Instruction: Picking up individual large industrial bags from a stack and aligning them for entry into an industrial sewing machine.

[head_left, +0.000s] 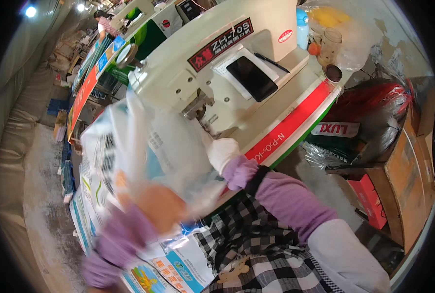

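Note:
A white plastic sack with blue and dark print spreads in front of a cream industrial sewing machine, partly smeared by motion. At the sack's right edge, just below the machine's presser foot and needle area, my white-gloved right hand has its fingers closed on the plastic. My left hand is over the lower left part of the sack, and its blurred fingers do not show clearly. Purple sleeves cover both forearms. More printed sacks lie below my left arm and against my checkered apron.
On the machine's bed rest a black phone and a pen. A blue bottle and a glass jar stand at the table's far right end. Right of the table are wrapped bundles and a cardboard box. Another person works far left.

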### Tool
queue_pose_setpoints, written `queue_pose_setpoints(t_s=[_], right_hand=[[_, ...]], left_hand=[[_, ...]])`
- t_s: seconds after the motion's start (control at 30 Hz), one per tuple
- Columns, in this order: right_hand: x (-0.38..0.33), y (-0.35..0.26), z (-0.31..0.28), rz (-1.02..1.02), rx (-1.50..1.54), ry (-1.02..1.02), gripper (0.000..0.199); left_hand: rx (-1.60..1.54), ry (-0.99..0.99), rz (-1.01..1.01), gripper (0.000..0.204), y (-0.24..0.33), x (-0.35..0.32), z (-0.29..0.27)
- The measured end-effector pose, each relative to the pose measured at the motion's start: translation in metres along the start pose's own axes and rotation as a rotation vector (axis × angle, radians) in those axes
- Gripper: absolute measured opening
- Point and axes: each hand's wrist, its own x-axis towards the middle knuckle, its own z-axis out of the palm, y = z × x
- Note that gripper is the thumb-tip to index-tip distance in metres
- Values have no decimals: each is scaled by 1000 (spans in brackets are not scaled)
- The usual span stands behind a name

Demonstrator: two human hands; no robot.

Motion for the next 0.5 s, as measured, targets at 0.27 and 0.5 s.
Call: queue_pose_setpoints(t_s=[0.27,0.5], right_hand=[[18,21,56,-49,425,405,17],[-41,6,-17,-118,280,363,23]], left_hand=[[-455,252,-69,46,-64,-53,8],[-58,931,-684,39,-387,-169,156]])
